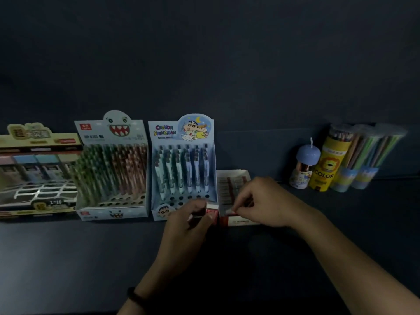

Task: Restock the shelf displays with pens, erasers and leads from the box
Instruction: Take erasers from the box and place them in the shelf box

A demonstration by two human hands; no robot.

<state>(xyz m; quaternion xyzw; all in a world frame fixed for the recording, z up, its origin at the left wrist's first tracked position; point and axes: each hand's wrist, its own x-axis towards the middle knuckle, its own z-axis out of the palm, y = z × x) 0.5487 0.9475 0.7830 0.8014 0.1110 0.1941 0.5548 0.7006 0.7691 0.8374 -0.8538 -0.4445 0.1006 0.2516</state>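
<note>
Dim dark shelf (pixel 68 258), so edges were hard to read. The white-and-red cardboard eraser tray (pixel 229 178) sat just right of the blue cartoon pen display (pixel 181 169). My left hand (pixel 186 226) gripped small red-and-white sleeved erasers (pixel 212 212); my right hand (pixel 261 201) pinched one at the tray's front. Risk: the left-hand stack slipping, or my right wrist nudging the light tray.

Dark shelf (pixel 68 258) under display boxes (pixel 181 167).
</note>
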